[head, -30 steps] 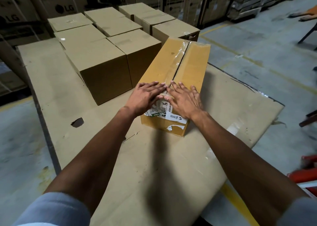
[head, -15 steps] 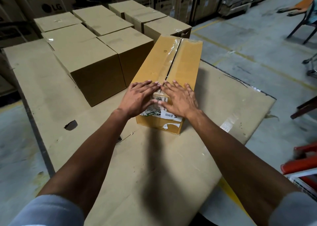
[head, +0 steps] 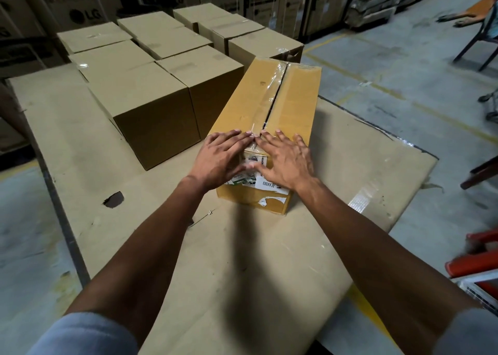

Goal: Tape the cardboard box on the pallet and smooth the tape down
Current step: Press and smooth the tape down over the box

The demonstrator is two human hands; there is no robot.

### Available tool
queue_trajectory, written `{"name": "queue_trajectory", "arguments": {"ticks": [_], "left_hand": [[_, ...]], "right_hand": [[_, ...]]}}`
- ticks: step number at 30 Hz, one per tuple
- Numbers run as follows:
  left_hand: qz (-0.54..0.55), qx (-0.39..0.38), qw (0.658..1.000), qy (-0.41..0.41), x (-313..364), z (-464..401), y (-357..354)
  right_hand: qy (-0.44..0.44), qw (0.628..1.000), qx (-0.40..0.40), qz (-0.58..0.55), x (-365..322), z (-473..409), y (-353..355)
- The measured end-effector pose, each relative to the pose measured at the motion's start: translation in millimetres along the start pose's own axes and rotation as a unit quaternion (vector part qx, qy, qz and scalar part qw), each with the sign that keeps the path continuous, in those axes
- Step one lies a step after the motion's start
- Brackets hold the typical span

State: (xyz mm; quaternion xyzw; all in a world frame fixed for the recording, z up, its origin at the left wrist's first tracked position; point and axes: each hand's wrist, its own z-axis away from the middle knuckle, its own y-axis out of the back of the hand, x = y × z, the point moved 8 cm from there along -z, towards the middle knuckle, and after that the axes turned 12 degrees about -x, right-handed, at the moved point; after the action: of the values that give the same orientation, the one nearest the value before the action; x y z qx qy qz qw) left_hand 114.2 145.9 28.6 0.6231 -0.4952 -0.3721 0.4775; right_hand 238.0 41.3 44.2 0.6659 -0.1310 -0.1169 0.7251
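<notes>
Furthest left, a cardboard sheet (head: pixel 67 128) covers the pallet, with a dark hole torn in it near the left edge. Standing on it toward the back is a block of sealed plain brown boxes (head: pixel 151 85), packed side by side. Just right of them lies the long cardboard box (head: pixel 293 96) that the task concerns — yellower than the rest, resting on the sheet with its long axis running away from the person and leaning slightly rightward. It appears to touch, or all but touch, the nearest brown box along its left flank.

A strip of clear tape (head: pixel 269 96) runs along the centre seam from the far end toward the near one; the dark gap between the flaps shows through it for part of the length, so the seal there looks imperfect.

Both hands are flat on the near end of the box top, fingers spread and palms down, holding nothing. The left hand (head: pixel 221 158) presses left of the seam, the right hand (head: pixel 285 160) just right of it, and their forefingers nearly meet over the tape. Between and below them sit torn white labels (head: pixel 258 182) (the print is only partly legible).

Since the whole untouched run of tape lies ahead of the fingertips, the smoothing stroke should go forward along the seam — both arms look equally placed, neither clearly nearer.

At the far right, bare concrete floor (head: pixel 404 85) and something red, blurred.
</notes>
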Motion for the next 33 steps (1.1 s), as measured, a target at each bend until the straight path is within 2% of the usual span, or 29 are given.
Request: {"name": "queue_trajectory", "arguments": {"ticks": [4, 9, 16, 20, 23, 33], "left_hand": [[0.002, 0.016, 0.999, 0.03, 2.2, -2.2, -0.3], [-0.003, 0.024, 1.0, 0.02, 0.8, -4.3, -0.7], [-0.01, -0.02, 1.0, 0.002, -1.2, 0.6, -1.9], [0.028, -0.011, 0.999, 0.028, 0.4, -1.3, 2.3], [0.016, 0.003, 0.999, 0.039, -0.2, -3.0, -1.4], [-0.002, -0.008, 1.0, -0.002, 0.2, 0.3, -1.4]], "right_hand": [[-0.017, 1.0, 0.017, -0.014, -0.5, 0.7, 3.5], [-0.01, 1.0, 0.008, 0.006, 0.2, -1.2, 0.6], [-0.005, 1.0, 0.004, 0.024, -2.2, 0.3, -0.9], [-0.008, 1.0, 0.019, 0.007, -1.5, 2.5, 3.1], [-0.02, 0.999, 0.035, -0.009, -3.3, 3.7, 5.6], [-0.008, 0.999, 0.022, 0.035, -3.4, 2.0, -0.3]]}}
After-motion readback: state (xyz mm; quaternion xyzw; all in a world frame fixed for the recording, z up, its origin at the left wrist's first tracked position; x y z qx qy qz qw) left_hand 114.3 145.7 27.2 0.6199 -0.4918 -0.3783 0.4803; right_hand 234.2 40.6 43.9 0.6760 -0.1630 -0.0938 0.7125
